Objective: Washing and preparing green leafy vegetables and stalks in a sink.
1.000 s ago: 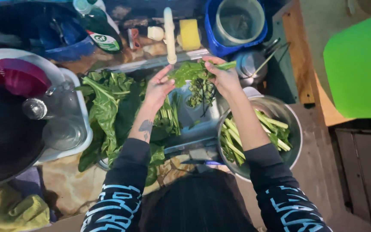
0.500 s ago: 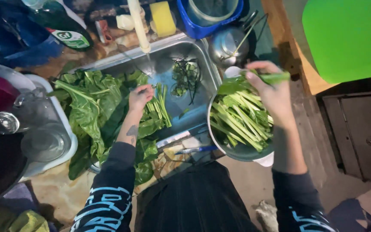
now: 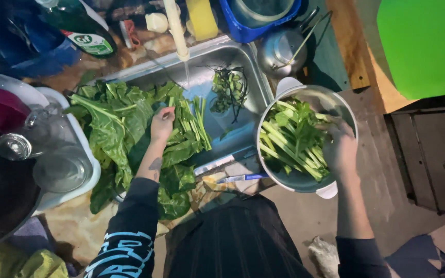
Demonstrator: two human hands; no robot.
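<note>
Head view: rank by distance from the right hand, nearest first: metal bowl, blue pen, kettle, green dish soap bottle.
From the right hand:
1. Metal bowl: hand is on its right rim.
2. Blue pen: just left of the bowl, on the counter edge.
3. Kettle: above the bowl, beside the sink.
4. Green dish soap bottle: far top left.

green bottle (image 3: 75, 23) | top left, behind sink | white label (image 3: 95, 44) with green mark
</note>
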